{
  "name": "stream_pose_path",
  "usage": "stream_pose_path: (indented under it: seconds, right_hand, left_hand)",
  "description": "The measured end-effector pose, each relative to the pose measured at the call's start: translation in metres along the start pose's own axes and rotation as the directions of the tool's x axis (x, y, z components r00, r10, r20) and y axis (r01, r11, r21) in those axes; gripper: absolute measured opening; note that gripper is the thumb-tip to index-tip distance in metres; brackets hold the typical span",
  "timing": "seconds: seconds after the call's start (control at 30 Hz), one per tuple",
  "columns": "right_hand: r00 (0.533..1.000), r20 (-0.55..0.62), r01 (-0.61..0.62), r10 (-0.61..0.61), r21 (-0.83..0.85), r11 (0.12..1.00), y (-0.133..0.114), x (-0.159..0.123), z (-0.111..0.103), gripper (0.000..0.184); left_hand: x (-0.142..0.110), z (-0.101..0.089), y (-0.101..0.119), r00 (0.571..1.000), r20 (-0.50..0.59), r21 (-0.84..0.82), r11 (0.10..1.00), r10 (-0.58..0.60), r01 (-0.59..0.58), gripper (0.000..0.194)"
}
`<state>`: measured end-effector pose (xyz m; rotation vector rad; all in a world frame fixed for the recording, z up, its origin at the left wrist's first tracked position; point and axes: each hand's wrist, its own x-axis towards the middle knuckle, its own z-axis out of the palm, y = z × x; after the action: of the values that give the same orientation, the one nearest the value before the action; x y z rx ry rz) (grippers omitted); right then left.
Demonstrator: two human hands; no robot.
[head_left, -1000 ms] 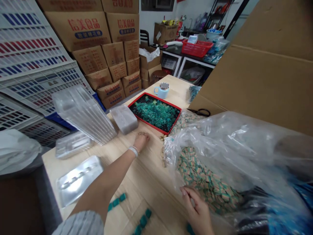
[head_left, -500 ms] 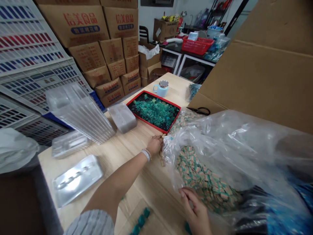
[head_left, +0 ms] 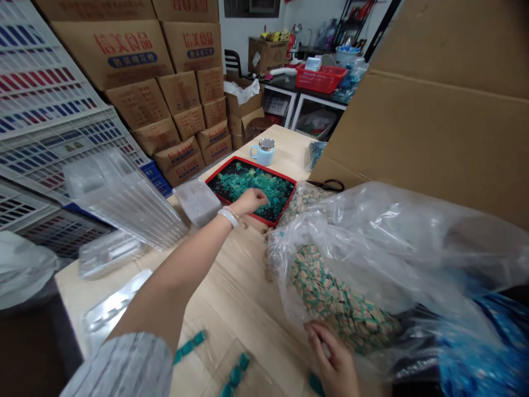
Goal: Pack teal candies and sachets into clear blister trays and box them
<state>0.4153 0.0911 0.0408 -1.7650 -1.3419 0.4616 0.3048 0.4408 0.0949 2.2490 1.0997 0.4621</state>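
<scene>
The left hand (head_left: 248, 201) is moving out over the red-rimmed black tray (head_left: 243, 159), curled so that any grasp cannot be told, while the right hand (head_left: 333, 358) is gripping the clear plastic bag (head_left: 392, 231), which could spill if that grip slackens.

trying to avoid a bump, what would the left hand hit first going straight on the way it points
Probably the teal pieces heaped in the red-rimmed tray, just ahead of the left hand; its height above them is hard to judge from this view.

Teal pieces (head_left: 275, 190) heaped in red tray (head_left: 220, 169)
</scene>
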Motion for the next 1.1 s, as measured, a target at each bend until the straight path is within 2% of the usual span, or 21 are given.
stream_pose_path:
  seconds: [0.1,0.2,0.33,0.47,0.6,0.73,0.83,0.93,1.0,1.03,1.1]
  right_hand:
    - [1.000,0.005,0.014,-0.014,0.004,1.000,-0.003,0.003,0.000,0.018]
    - [1.000,0.010,0.004,-0.004,-0.012,1.000,-0.001,0.005,0.001,0.018]
    - [0.999,0.032,0.003,-0.004,0.003,1.000,-0.005,0.007,0.006,0.019]
    - [0.999,0.049,0.019,-0.021,0.039,0.999,-0.011,0.008,0.012,0.019]
    - [0.997,0.069,0.023,-0.026,0.040,0.999,-0.015,0.010,0.015,0.018]
    - [0.996,0.092,0.012,-0.016,0.046,0.999,-0.020,0.011,0.020,0.020]
    - [0.995,0.097,-0.003,-0.002,0.055,0.998,-0.022,0.011,0.020,0.021]
    - [0.995,0.099,-0.024,0.019,0.055,0.998,-0.015,0.008,0.015,0.022]
    - [0.996,0.081,-0.032,0.027,0.051,0.998,-0.009,0.005,0.010,0.021]
    - [0.997,0.070,-0.039,0.036,0.048,0.998,-0.007,0.002,0.009,0.021]
    - [0.996,0.066,-0.069,0.066,0.041,0.997,-0.006,-0.003,0.007,0.022]
  left_hand:
    - [0.022,-0.002,0.003,0.999,-0.027,-0.004,1.000,-0.020,0.020,0.025]
    - [0.033,0.001,-0.002,0.997,-0.055,0.062,0.997,-0.050,0.053,0.020]
    - [0.037,0.008,-0.012,0.991,-0.087,0.188,0.975,-0.106,0.120,0.013]
    - [0.039,0.015,-0.019,0.984,-0.119,0.259,0.952,-0.136,0.163,0.030]
    - [0.043,0.019,-0.027,0.980,-0.101,0.264,0.945,-0.173,0.194,0.025]
    - [0.043,0.018,-0.034,0.979,-0.083,0.228,0.952,-0.189,0.203,0.035]
    - [0.027,0.015,-0.037,0.972,-0.126,0.190,0.957,-0.199,0.220,0.022]
    - [-0.012,0.020,-0.040,0.962,-0.210,0.154,0.965,-0.177,0.211,0.027]
    - [-0.047,0.035,-0.042,0.942,-0.288,0.086,0.975,-0.174,0.206,0.031]
    - [-0.064,0.046,-0.043,0.909,-0.366,-0.023,0.978,-0.201,0.207,0.031]
    - [-0.089,0.075,-0.039,0.881,-0.382,-0.221,0.953,-0.279,0.206,0.034]
